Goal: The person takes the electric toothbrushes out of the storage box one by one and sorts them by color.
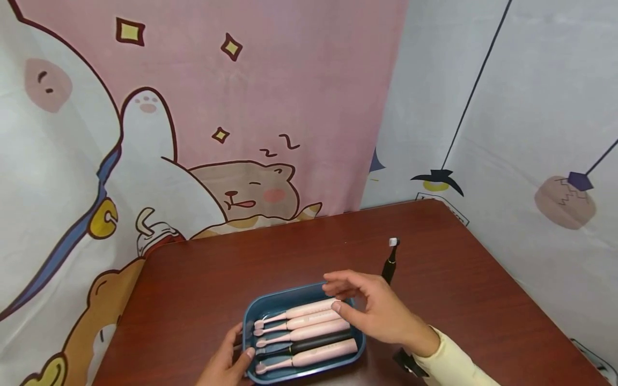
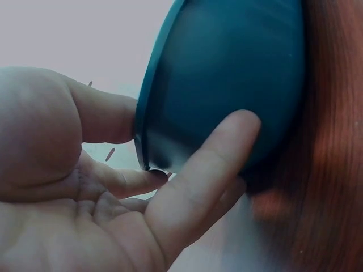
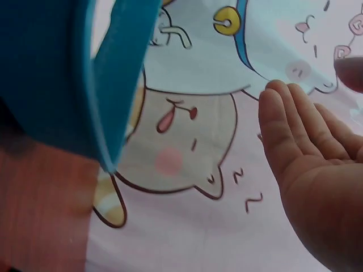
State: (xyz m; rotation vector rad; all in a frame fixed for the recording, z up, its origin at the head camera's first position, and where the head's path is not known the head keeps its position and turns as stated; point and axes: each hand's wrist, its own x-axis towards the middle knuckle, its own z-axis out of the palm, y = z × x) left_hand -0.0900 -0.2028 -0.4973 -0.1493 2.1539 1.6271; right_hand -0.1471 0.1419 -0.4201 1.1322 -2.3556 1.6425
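Observation:
A blue plastic bin stands on the table with several pink electric toothbrushes and one black electric toothbrush lying side by side in it, heads to the left. My left hand grips the bin's left end, thumb at the rim and fingers along the outer wall. Over the bin's far right corner hovers my right hand, holding nothing, its fingers extended and hiding some handle ends. Another black toothbrush is beyond it, its lower part hidden behind the hand.
The brown table reaches back to a cartoon-printed curtain and a pale curtain on the right. A black object shows at the right wrist, partly hidden by the sleeve.

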